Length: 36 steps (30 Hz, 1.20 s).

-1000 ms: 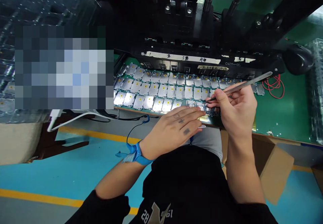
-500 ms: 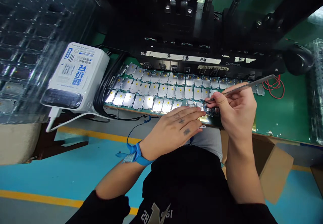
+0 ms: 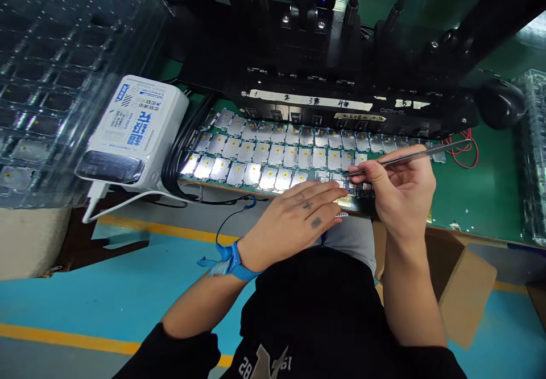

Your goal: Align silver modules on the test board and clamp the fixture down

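My left hand (image 3: 294,219) lies flat with its fingers stretched to the right, the fingertips at a small circuit board (image 3: 339,178) near the table's front edge. A blue wrist strap (image 3: 234,262) circles that wrist. Between thumb and fingers, my right hand (image 3: 403,197) pinches a pair of thin metal tweezers (image 3: 439,150), held slanted, their tip down at the circuit board. Darker boards (image 3: 362,188) show partly under the right hand. Above both hands, rows of silver metal-covered boards (image 3: 276,154) with yellow dots lie on the table.
Behind the rows stands a black machine (image 3: 315,91) with switches and numbered tape. On the left are a white power bank (image 3: 132,128), black cables (image 3: 174,163) and clear plastic trays (image 3: 55,83). Red wire (image 3: 467,154) and more clear trays (image 3: 535,151) are right; an open cardboard box (image 3: 467,293) is below.
The tweezers' back end has dipped a little and swung slightly right as my right hand shifted. My left hand has stayed almost in place. The view has moved slightly.
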### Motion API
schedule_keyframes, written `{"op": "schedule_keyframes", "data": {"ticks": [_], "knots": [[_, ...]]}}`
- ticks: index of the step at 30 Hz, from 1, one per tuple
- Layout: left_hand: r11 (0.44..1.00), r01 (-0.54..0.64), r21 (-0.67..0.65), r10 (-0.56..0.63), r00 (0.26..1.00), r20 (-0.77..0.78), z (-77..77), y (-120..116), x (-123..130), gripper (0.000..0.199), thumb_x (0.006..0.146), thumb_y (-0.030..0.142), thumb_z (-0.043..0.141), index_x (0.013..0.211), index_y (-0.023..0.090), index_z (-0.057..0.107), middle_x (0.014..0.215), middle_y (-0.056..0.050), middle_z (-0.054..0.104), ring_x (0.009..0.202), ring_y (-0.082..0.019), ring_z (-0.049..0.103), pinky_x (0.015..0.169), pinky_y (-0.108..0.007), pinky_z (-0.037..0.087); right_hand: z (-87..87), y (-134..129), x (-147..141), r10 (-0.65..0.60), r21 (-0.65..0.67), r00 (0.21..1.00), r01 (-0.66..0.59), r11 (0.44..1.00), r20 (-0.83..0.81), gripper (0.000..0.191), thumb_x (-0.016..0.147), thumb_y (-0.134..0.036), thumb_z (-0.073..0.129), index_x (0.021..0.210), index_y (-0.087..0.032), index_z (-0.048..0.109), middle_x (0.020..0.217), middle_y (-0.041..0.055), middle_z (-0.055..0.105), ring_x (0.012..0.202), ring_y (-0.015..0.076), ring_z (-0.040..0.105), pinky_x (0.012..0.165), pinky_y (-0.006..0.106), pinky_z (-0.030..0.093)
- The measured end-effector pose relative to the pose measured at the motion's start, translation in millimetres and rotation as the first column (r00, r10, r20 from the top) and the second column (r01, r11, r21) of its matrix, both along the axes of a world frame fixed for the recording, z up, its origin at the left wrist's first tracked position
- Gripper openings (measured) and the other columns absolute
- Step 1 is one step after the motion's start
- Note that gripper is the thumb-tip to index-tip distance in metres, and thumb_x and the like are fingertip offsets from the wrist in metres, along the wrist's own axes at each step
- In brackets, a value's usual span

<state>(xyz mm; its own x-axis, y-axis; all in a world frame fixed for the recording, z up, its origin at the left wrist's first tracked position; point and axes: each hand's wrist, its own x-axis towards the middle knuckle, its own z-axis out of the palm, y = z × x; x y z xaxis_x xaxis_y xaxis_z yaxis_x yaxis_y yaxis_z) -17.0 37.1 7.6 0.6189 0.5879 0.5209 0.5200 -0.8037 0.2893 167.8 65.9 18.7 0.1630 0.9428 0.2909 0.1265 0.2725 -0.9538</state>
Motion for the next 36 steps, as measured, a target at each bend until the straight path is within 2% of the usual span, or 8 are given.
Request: {"op": "schedule_keyframes", "data": {"ticks": [8, 12, 14, 16, 19, 24, 29, 36], "knots": [[0.999, 0.019, -0.031, -0.019, 1.000, 0.020, 0.6, 2, -2, 0.013, 0.096, 0.026, 0.063, 0.103, 0.015, 0.062, 0.124, -0.007, 0.071, 0.123, -0.022, 0.065, 0.104, -0.040, 0.056, -4.1, 0, 1, 0.002, 0.029, 1.000, -0.002, 1.000, 0.025, 0.019, 0.084, -0.023, 0.076, 0.088, -0.022, 0.057, 0.075, -0.0032, 0.070, 0.065, 0.0142, 0.073, 0.056, 0.024, 0.063], [0.995, 0.064, -0.075, -0.059, 0.996, 0.070, 1.9, 2, -5, 0.011, 0.097, 0.026, 0.061, 0.104, 0.017, 0.060, 0.127, -0.006, 0.070, 0.131, -0.023, 0.059, 0.108, -0.042, 0.053, -1.7, -2, -3, -0.089, 0.206, 0.995, 0.099, 0.974, -0.053, 0.018, 0.086, -0.018, 0.073, 0.092, -0.022, 0.057, 0.079, -0.0035, 0.069, 0.074, 0.0152, 0.075, 0.061, 0.025, 0.064], [0.993, 0.078, -0.092, -0.064, 0.988, 0.142, 4.1, 0, -6, 0.011, 0.097, 0.026, 0.062, 0.103, 0.018, 0.059, 0.120, -0.005, 0.072, 0.129, -0.023, 0.059, 0.105, -0.041, 0.054, 3.1, -8, -6, -0.140, 0.324, 0.983, 0.171, 0.930, -0.118, 0.017, 0.087, -0.017, 0.071, 0.093, -0.021, 0.056, 0.081, -0.0039, 0.067, 0.076, 0.0152, 0.075, 0.064, 0.027, 0.065], [0.992, 0.057, -0.111, -0.030, 0.973, 0.228, 7.7, -3, -7, 0.011, 0.095, 0.027, 0.064, 0.101, 0.019, 0.060, 0.105, -0.003, 0.075, 0.119, -0.021, 0.065, 0.097, -0.038, 0.057, 9.5, -18, -9, -0.135, 0.370, 0.977, 0.188, 0.910, -0.163, 0.016, 0.088, -0.018, 0.071, 0.094, -0.021, 0.056, 0.083, -0.0037, 0.068, 0.075, 0.0154, 0.075, 0.066, 0.031, 0.066], [0.988, 0.020, -0.155, 0.036, 0.936, 0.350, 14.6, -9, -7, 0.009, 0.094, 0.027, 0.067, 0.097, 0.020, 0.062, 0.089, 0.000, 0.075, 0.096, -0.017, 0.071, 0.084, -0.033, 0.057, 18.7, -38, -15, -0.099, 0.337, 0.972, 0.168, 0.926, -0.214, 0.018, 0.088, -0.020, 0.072, 0.097, -0.021, 0.058, 0.081, -0.0022, 0.069, 0.071, 0.0156, 0.073, 0.064, 0.034, 0.067], [0.981, 0.014, -0.195, 0.086, 0.865, 0.494, 20.9, -16, -4, 0.009, 0.094, 0.025, 0.067, 0.098, 0.019, 0.062, 0.080, 0.000, 0.073, 0.072, -0.011, 0.068, 0.067, -0.027, 0.056, 23.7, -62, -21, -0.040, 0.343, 0.961, 0.136, 0.929, -0.274, 0.018, 0.087, -0.017, 0.073, 0.098, -0.020, 0.059, 0.080, -0.0023, 0.068, 0.070, 0.0135, 0.071, 0.065, 0.034, 0.069], [0.978, -0.033, -0.207, 0.131, 0.867, 0.480, 21.3, -20, 1, 0.009, 0.094, 0.027, 0.067, 0.096, 0.019, 0.063, 0.077, 0.002, 0.072, 0.065, -0.009, 0.064, 0.062, -0.023, 0.054, 21.3, -66, -21, -0.049, 0.316, 0.965, 0.132, 0.940, -0.257, 0.017, 0.088, -0.018, 0.072, 0.097, -0.021, 0.059, 0.079, -0.0025, 0.068, 0.068, 0.0136, 0.071, 0.062, 0.033, 0.069], [0.980, -0.034, -0.194, 0.123, 0.875, 0.469, 22.8, -23, 4, 0.008, 0.094, 0.026, 0.067, 0.096, 0.019, 0.063, 0.078, 0.002, 0.073, 0.066, -0.008, 0.065, 0.061, -0.021, 0.054, 19.9, -69, -18, -0.038, 0.322, 0.963, 0.126, 0.938, -0.268, 0.017, 0.087, -0.015, 0.072, 0.098, -0.021, 0.059, 0.079, -0.0021, 0.068, 0.068, 0.0139, 0.070, 0.063, 0.035, 0.069]]}}
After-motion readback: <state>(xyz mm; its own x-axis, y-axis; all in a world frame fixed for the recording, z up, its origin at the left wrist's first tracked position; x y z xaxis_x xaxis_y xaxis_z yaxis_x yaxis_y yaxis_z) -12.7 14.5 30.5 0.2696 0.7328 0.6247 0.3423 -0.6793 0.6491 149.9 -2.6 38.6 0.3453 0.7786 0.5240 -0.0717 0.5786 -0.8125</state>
